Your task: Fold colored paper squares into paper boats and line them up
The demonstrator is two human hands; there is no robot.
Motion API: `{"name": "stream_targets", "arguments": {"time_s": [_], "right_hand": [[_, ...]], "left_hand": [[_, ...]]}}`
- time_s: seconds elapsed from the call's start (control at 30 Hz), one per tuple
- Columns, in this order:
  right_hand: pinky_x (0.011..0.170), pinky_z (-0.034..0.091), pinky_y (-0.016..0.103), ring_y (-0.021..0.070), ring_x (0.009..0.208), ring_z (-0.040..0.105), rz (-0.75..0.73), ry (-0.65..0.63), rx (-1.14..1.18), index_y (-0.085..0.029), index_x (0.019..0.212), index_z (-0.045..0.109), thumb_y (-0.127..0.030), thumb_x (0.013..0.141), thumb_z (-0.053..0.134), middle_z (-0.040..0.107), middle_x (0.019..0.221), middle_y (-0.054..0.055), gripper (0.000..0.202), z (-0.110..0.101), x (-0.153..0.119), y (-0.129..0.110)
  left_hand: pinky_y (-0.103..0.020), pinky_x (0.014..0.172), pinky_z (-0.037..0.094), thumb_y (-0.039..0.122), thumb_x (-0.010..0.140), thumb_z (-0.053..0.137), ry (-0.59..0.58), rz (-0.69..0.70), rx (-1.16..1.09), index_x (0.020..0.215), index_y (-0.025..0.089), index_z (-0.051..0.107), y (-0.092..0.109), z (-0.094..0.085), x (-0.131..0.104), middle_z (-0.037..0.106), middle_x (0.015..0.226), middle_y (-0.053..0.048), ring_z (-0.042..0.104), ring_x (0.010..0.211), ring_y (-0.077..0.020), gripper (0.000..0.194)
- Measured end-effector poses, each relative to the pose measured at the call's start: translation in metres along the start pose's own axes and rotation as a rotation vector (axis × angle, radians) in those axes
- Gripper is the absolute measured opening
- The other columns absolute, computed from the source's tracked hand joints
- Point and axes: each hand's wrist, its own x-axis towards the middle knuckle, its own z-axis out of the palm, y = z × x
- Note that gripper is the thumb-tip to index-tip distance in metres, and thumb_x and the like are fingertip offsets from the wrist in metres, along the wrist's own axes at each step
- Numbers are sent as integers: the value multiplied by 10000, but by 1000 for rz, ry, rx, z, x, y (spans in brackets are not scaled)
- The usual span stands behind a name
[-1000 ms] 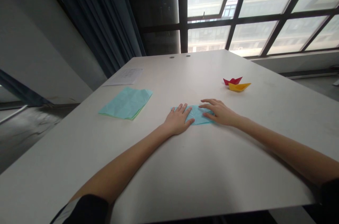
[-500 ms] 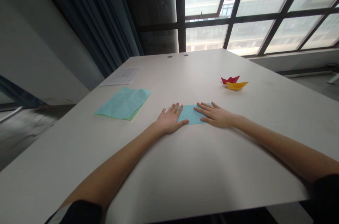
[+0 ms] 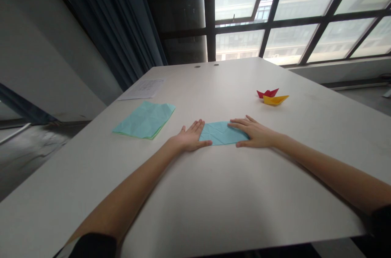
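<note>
A folded light-blue paper [image 3: 220,133] lies flat on the white table [image 3: 214,193], with crease lines across it. My left hand [image 3: 191,136] is at its left end, fingers stretched out and thumb by the lower edge. Over the right end of the paper is my right hand [image 3: 255,132], its fingers spread, with the thumb at the near edge. Neither hand has its fingers closed on anything.
A stack of blue and green paper sheets [image 3: 145,120] lies to the left, with a printed sheet [image 3: 143,88] behind it. Back right are a red paper boat [image 3: 267,93] and a yellow paper boat [image 3: 275,100]. Windows and a curtain stand beyond the table.
My hands have moved apart: the left one slid left and the right one shifted slightly right. More of the blue paper shows between them.
</note>
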Motion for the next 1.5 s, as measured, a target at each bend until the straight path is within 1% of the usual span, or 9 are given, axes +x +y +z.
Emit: {"name": "stream_targets", "arguments": {"time_s": [0.2,0.3,0.63,0.73,0.83,1.0,1.1,1.3,1.5], "right_hand": [[937,384,412,238,1039,551,-135,45,5,-216,1141,588,-533,793,507,620,1123,96,477,-9,4,-4],[892,416,374,216,983,580,-165,50,17,-214,1085,618,-483,826,487,645,1074,87,396,-10,4,-5],[761,451,321,175,772,611,-180,219,-63,-216,920,667,-354,905,363,686,828,76,334,-8,5,-10],[704,459,292,162,727,608,-58,351,47,-205,885,665,-353,889,393,688,814,66,309,-12,6,-13],[600,440,256,144,659,577,201,523,269,-179,848,657,-377,855,453,676,781,49,285,-13,9,-11],[522,383,235,125,597,515,586,747,759,-153,772,647,-430,743,566,615,660,14,290,-6,17,9],[536,392,239,124,602,517,694,720,943,-148,793,646,-417,704,586,617,674,14,290,2,18,23],[545,379,247,129,582,520,726,560,592,-173,953,661,-388,720,578,606,620,3,327,4,9,43],[696,443,290,169,728,611,697,430,613,-164,1070,595,-503,739,573,682,763,61,474,3,4,52]], "left_hand": [[-571,1047,126,750,740,252,-9,-2,11,1440,156,8,0,-1,-3,-31,1489,-147,13,1380,-302,950],[-577,1047,109,745,749,248,4,4,7,1440,161,17,-1,0,-4,-23,1491,-143,13,1381,-299,934],[-507,1078,109,628,854,128,268,107,-65,1438,178,84,-17,11,8,136,1493,-120,164,1371,-240,738],[-489,1075,146,611,860,64,350,97,-147,1439,161,59,-21,13,10,168,1486,-133,212,1358,-241,734],[-443,1077,184,613,852,17,426,85,-212,1430,124,125,-24,15,13,228,1469,-146,240,1348,-238,765],[-431,1068,223,714,788,222,462,65,-179,1392,96,249,-23,17,16,305,1436,-166,295,1320,-276,864],[-444,1062,235,728,739,347,467,58,-135,1373,99,288,-21,17,17,338,1419,-169,309,1309,-293,894],[-455,1062,243,611,757,448,438,26,-63,1310,127,408,-20,17,19,318,1428,-170,278,1321,-306,736],[-499,1062,215,428,789,470,377,62,-36,1333,215,390,-23,19,22,212,1481,-121,173,1361,-301,590]]}}
